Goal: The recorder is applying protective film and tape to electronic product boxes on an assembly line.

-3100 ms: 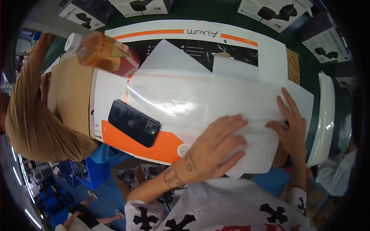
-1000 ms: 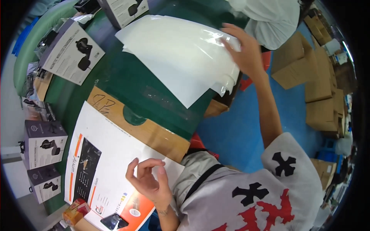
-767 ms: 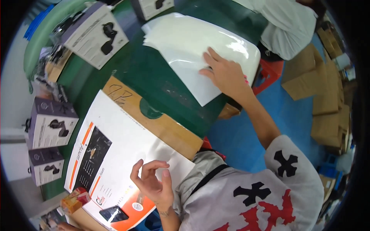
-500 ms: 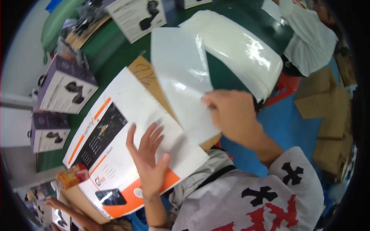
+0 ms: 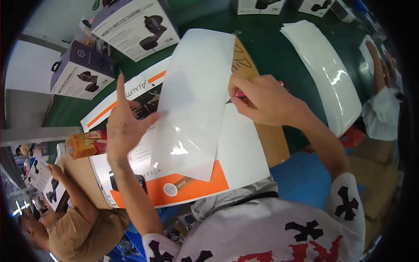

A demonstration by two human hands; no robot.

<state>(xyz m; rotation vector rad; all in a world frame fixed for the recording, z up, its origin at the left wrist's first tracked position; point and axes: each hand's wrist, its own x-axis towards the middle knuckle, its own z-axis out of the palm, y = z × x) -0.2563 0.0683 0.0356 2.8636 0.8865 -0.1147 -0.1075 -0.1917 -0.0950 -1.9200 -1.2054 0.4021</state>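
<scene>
A glossy white plastic sheet (image 5: 192, 100) lies across a printed white-and-orange board (image 5: 244, 144). My right hand (image 5: 266, 98) is closed around a thin pink tool (image 5: 241, 97), its dark tip near the sheet's right edge; the exact kind is hard to make out. My left hand (image 5: 124, 124) is open at the sheet's left side, index finger stretched out and thumb close to the edge. Whether that thumb touches the sheet, I cannot tell. Brown cardboard (image 5: 273, 142) with handwriting shows from under the board.
A stack of glossy white sheets (image 5: 325, 72) lies to the right on the green table (image 5: 270, 48). Purple-and-white boxes (image 5: 135, 32) stand along the far side. Near the left are an orange drink carton (image 5: 85, 144) and a dark phone (image 5: 140, 182). Co-workers sit left (image 5: 83, 231) and right (image 5: 379, 109).
The single white sheet has come left onto the printed board. My right hand now has the pink tool visible in it. My left hand has moved to the sheet's left side, and the view has turned.
</scene>
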